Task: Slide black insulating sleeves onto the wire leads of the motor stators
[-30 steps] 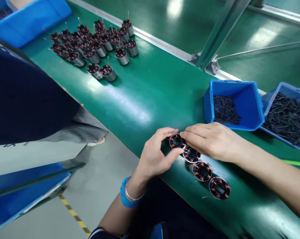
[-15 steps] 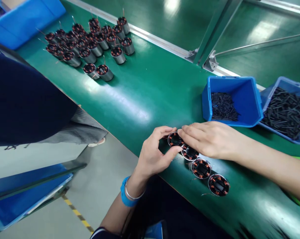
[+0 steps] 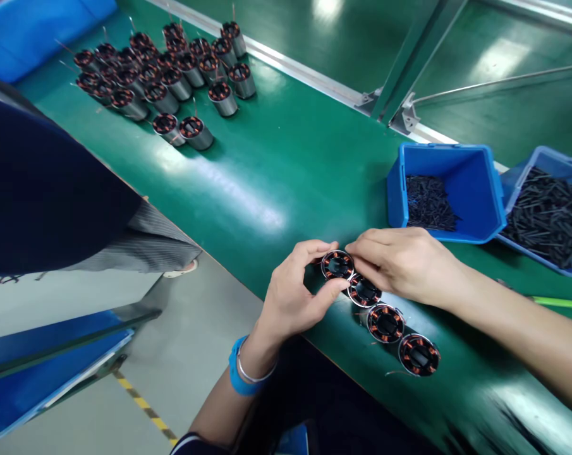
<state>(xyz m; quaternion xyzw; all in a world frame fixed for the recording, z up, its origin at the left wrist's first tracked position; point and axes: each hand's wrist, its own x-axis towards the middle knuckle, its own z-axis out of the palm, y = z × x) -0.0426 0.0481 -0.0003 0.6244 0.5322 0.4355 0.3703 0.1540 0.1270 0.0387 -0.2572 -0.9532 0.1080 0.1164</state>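
Four-spoked or finer detail aside, a row of motor stators stands on the green bench, round metal shells with copper windings and black inner rims. My left hand (image 3: pixel 298 291) curves its thumb and fingers round the end stator (image 3: pixel 337 265), gripping it from the left. At that stator's right edge is my right hand (image 3: pixel 409 262), fingers bent and pressed together; whatever lies between the fingertips is hidden. Beside it, close to the left thumb, is a second stator (image 3: pixel 364 291). A third stator (image 3: pixel 385 323) and the nearest stator (image 3: pixel 419 355) continue the row to the lower right.
Several more stators (image 3: pixel 196 133) stand grouped at the far left of the bench (image 3: pixel 304 170). A blue bin (image 3: pixel 475 202) and a second bin (image 3: pixel 544 221) hold thin black pieces at the right. A person's dark clothing (image 3: pixel 43 189) shows at left. A green strip (image 3: pixel 558 303) lies far right.
My right hand has drawn back slightly to the right, uncovering more of the end stator, and its fingers are more bent. The left hand keeps its hold. The view has shifted a little.
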